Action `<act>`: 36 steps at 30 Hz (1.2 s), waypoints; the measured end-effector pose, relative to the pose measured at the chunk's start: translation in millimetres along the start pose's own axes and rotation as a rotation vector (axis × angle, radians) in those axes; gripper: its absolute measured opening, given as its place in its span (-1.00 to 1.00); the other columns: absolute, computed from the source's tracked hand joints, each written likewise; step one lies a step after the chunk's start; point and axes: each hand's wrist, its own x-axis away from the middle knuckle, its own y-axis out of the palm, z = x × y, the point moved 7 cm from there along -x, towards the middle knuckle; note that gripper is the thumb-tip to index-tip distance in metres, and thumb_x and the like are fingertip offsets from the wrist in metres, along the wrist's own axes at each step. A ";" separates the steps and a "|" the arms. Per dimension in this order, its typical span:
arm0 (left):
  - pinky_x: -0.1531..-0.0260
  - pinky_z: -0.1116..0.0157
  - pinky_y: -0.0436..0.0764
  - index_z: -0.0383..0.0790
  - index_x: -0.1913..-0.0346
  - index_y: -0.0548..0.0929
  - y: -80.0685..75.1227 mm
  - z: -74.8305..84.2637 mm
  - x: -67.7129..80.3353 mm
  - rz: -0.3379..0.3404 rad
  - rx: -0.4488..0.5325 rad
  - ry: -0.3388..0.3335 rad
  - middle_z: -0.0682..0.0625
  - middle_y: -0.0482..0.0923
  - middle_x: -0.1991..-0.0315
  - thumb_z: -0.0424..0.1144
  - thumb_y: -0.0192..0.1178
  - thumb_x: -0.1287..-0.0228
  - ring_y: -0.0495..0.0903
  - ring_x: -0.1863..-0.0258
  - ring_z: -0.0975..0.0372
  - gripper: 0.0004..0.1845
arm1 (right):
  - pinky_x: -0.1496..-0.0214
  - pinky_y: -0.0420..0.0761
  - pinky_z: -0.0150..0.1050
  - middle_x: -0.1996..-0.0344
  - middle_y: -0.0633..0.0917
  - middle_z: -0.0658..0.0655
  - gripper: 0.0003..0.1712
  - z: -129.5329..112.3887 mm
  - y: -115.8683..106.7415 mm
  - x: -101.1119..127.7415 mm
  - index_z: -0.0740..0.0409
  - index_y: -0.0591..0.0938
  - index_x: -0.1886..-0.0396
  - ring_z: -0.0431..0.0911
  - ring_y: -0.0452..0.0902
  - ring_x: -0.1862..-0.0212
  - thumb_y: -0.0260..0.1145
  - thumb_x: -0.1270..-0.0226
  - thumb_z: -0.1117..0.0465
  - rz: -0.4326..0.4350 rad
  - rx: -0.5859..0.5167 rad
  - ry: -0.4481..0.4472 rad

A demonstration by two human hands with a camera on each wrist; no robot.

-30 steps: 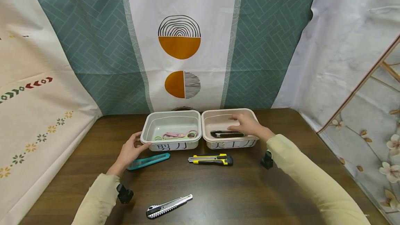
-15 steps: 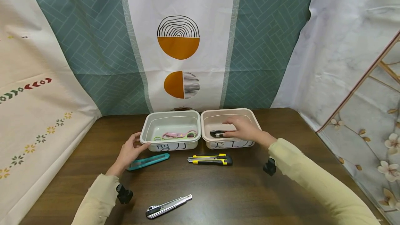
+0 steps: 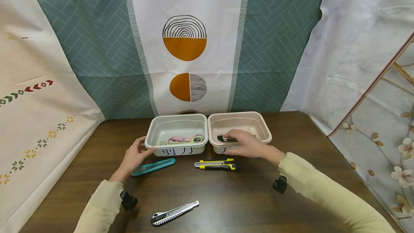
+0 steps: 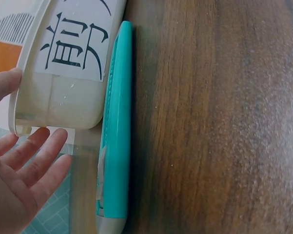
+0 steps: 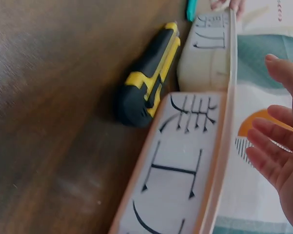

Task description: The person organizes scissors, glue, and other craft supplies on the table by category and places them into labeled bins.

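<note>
My left hand [image 3: 134,156] rests open on the table, its thumb against the front left corner of the grey-green bin [image 3: 152,132]. A teal utility knife [image 3: 154,166] lies just beside it; the left wrist view shows that knife [image 4: 114,146] along the bin's labelled wall [image 4: 63,97], with my palm [image 4: 19,165] empty. My right hand [image 3: 247,146] hovers open over the front rim of the pink bin [image 3: 263,127], which holds a black utility knife [image 3: 225,138]. A yellow-and-black utility knife [image 3: 216,164] lies just in front of that hand, also seen as the yellow knife [image 5: 148,87] beside the pink bin's label [image 5: 175,175].
Pink and green scissors [image 3: 182,140] lie in the grey-green bin. A silver utility knife [image 3: 174,213] lies on the brown wooden table [image 3: 226,204] near me. Patterned cloth hangs behind the bins and at both sides.
My right hand has drawn back from inside the pink bin to its front rim, toward the yellow knife. The black knife stays in the bin. My left hand has not moved.
</note>
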 end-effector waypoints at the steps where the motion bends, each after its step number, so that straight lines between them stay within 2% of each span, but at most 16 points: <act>1: 0.25 0.18 0.53 -0.34 -0.27 0.19 -0.1 0.1 0.0 0.000 -0.001 -0.001 -0.34 0.44 -0.04 -0.04 0.20 -0.18 0.55 0.18 -0.04 -0.28 | 0.05 0.48 -0.24 0.16 0.61 0.06 -0.47 -2.1 2.3 0.9 0.20 0.55 0.06 -0.12 0.51 0.11 0.41 -0.01 0.00 -0.009 0.003 -0.005; 9: 0.26 0.21 0.53 -0.34 -0.28 0.18 0.0 -0.3 0.0 -0.003 0.003 -0.005 -0.33 0.43 -0.04 -0.03 0.20 -0.18 0.55 0.18 -0.03 -0.28 | 0.00 0.45 -0.23 0.07 0.56 0.00 -0.37 -15.5 26.4 15.1 0.15 0.54 -0.01 -0.16 0.46 0.03 0.34 -0.03 -0.15 -0.101 0.098 -0.023; 15: 0.26 0.20 0.53 -0.34 -0.28 0.19 -0.8 0.0 1.2 -0.002 -0.002 -0.009 -0.33 0.43 -0.04 -0.03 0.20 -0.18 0.55 0.18 -0.02 -0.28 | -0.02 0.44 -0.26 0.08 0.54 -0.06 -0.34 -15.2 44.6 24.0 0.14 0.54 -0.01 -0.21 0.44 0.01 0.32 -0.02 -0.20 -0.147 0.112 -0.020; 23: 0.28 0.23 0.52 -0.33 -0.29 0.17 0.7 -0.6 2.0 -0.005 0.001 -0.009 -0.31 0.43 -0.04 -0.02 0.19 -0.18 0.55 0.19 0.00 -0.27 | 0.02 0.45 -0.22 0.05 0.53 -0.04 -0.31 -6.7 61.2 32.3 0.09 0.52 -0.05 -0.18 0.42 0.02 0.36 0.02 -0.19 -0.174 0.133 0.047; 30: 0.26 0.20 0.53 -0.33 -0.28 0.18 0.4 -1.4 1.0 0.002 0.005 -0.007 -0.31 0.44 -0.03 -0.03 0.20 -0.18 0.55 0.18 -0.02 -0.28 | 0.03 0.44 -0.21 0.08 0.53 0.00 -0.28 -6.4 67.4 35.0 0.13 0.51 -0.06 -0.14 0.40 0.04 0.37 0.05 -0.19 -0.146 0.175 0.023; 36: 0.27 0.22 0.53 -0.34 -0.28 0.18 0.7 -0.8 0.6 0.001 0.008 -0.004 -0.31 0.43 -0.03 -0.04 0.20 -0.18 0.55 0.18 -0.03 -0.28 | 0.01 0.43 -0.19 0.08 0.53 0.01 -0.31 -1.0 70.0 34.4 0.14 0.50 -0.06 -0.12 0.40 0.03 0.36 0.01 -0.16 -0.157 0.172 0.067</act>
